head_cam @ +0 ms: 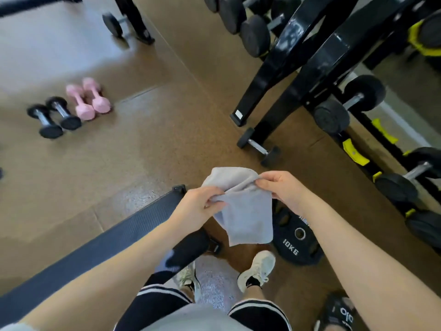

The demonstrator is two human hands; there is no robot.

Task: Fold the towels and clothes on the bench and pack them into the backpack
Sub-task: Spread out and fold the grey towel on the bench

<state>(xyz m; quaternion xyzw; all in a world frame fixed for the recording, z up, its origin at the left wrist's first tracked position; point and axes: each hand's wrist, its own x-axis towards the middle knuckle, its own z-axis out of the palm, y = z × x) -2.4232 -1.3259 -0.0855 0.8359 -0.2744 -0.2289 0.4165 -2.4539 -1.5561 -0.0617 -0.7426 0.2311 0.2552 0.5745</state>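
Head view: both hands hold a small grey towel (243,206) up in the air above the floor (143,151), in front of the person's knees. Left hand (198,209) pinches one part of its top edge, right hand (281,187) pinches another, and the cloth hangs down between them. A dark counter (107,240) runs off to the left, just beside the left forearm.

A brown rubber floor (148,144) fills the gym. Pink dumbbells (88,99) and black dumbbells (53,117) lie left; a black rack (298,68) stands right, beside a 10KG plate (296,242).
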